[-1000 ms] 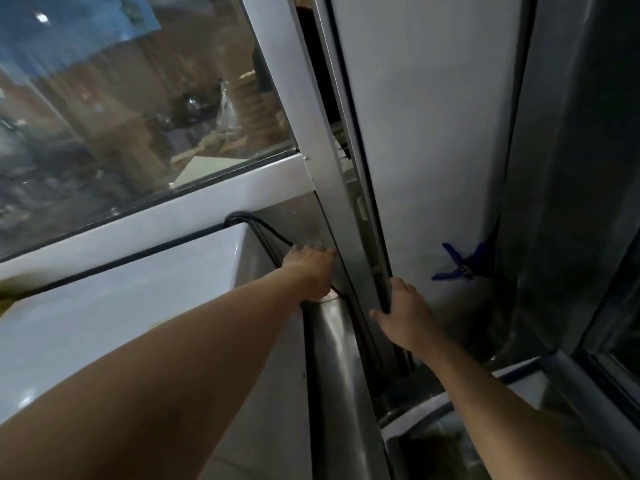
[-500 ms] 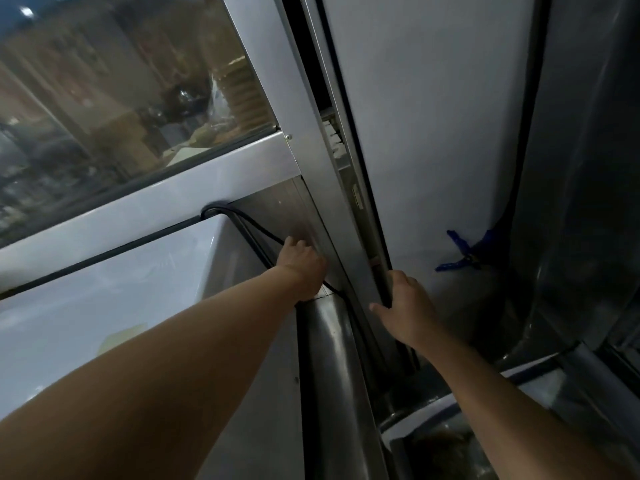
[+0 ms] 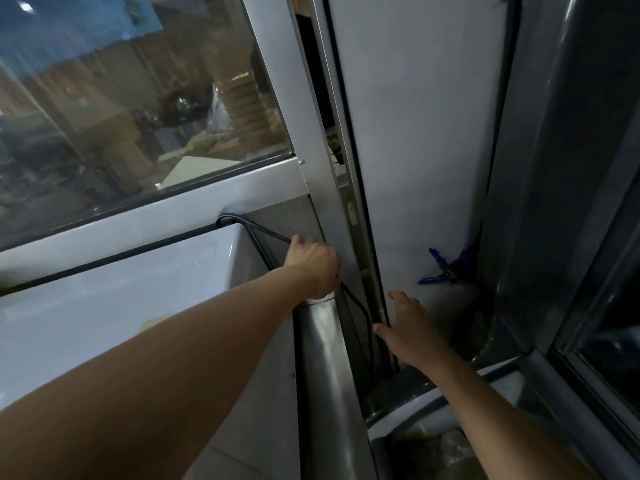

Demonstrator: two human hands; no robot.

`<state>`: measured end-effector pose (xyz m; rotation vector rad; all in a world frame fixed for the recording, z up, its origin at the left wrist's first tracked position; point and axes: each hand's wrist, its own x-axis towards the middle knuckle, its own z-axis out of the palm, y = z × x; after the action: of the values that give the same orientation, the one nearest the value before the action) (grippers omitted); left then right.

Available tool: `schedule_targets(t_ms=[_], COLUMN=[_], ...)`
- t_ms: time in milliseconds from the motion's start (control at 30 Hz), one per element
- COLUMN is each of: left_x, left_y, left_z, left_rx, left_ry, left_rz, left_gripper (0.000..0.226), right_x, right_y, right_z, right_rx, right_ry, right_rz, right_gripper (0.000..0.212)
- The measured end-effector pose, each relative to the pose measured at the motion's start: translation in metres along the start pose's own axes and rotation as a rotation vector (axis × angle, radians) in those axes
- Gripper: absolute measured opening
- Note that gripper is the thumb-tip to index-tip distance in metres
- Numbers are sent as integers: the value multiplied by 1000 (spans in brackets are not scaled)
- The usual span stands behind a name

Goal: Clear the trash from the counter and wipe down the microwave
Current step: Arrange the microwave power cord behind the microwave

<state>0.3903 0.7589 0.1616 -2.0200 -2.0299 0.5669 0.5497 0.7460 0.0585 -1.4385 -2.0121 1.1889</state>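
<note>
- Apparently the left hand [image 3: 313,263] is reaching to the back corner of a white appliance top [image 3: 114,289], likely the microwave, and its grip is curling around something at that corner; what it is pinching is hidden, perhaps the black cable [image 3: 266,237] running just beside it.
- The right hand [image 3: 403,332] is resting with relaxed, spread fingers against the metal frame post [image 3: 322,188], holding nothing.
- No trash or wiping cloth is showing plainly; a pale yellowish patch [image 3: 152,322] is peeking out by the left forearm, too hidden to name.
- Judging by its look, the white top is stiff, smooth and probably slippery, so it is asking for flat pressure rather than a pinch; the cable is flexible and is likely to snag if dragged.
- Open room is looking tight: the post, the window ledge [image 3: 156,209] and the white panel [image 3: 415,133] are crowding the corner, with a blue clamp [image 3: 443,271] near the right hand.
</note>
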Motion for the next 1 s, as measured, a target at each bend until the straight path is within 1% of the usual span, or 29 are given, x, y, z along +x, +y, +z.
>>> schedule_targets(t_ms=[133,233,300,367,400,500,633,767,900,1000], left_x=[-21,-39,-52,-65,-71,-90,-115,-138,-159,-174], left_y=[-5,-14,-23,-33,-37,-48,-56,-49,-38,-39], left_z=[-31,-51,-64,-76,-81,-89,-94,-99,-107,-117], left_rx=[-101,-183,-257,-310,-322,-336,-371,-417,-390,-414], left_ry=[36,63,85,111,123,164,231,361,548,632], left_rz=[23,25,21,28,34,39,12,44,6,-31], left_gripper=[26,27,26,22,20,18,20,20,30,25], right_x=[-16,-24,-27,-32,-36,-46,-66,-82,-98,-114], right_y=[-13,-21,-26,-32,-37,-50,-79,-109,-144,-170], right_z=[-11,-15,-16,-19,-21,-29,-46,-61,-70,-71], right_rx=[-30,3,18,12,21,81,98,16,-49,-85], right_ry=[46,48,51,65,81,160,232,294,308,285], right_rz=[-8,-5,16,30,24,-35,-99,-189,-243,-309], right_gripper=[57,52,37,15,16,28,19,14,12,12])
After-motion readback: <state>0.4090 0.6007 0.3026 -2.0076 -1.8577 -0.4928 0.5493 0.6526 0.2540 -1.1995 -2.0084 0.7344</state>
